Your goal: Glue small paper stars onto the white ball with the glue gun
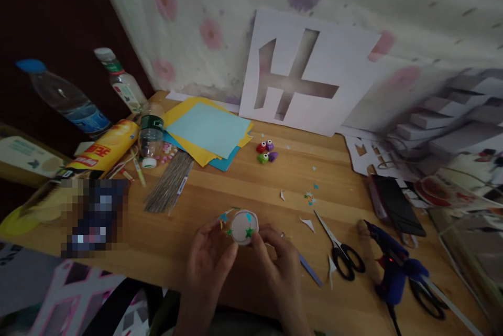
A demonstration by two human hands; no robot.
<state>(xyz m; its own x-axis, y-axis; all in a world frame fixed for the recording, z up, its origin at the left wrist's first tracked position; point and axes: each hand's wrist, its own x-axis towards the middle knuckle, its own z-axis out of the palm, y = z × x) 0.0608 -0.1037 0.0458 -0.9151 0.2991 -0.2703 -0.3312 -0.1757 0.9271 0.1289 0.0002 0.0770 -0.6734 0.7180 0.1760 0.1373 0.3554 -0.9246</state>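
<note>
A small round whitish disc (pixel 239 228) with a raised rim is held between my hands, low over the table. Small green and blue stars sit on and around it, some on a thin curved strand at its left. My left hand (pixel 210 257) is curled about its left side, with the thumb at the lower edge. My right hand (pixel 277 260) pinches the right edge, its thumb by a green star (pixel 249 232). The undersides of the fingers are hidden. White paper scraps (pixel 307 224) and a purple-grey strip (pixel 310 270) lie to the right.
Black-handled scissors (pixel 341 252), a blue glue gun (pixel 389 262) with a red light and a dark phone (pixel 396 205) are on the right. Small coloured beads (pixel 267 152), paper sheets (pixel 208 129), wires (pixel 170 181) and bottles (pixel 151 134) lie beyond. A white cut-out board (pixel 349 63) leans behind.
</note>
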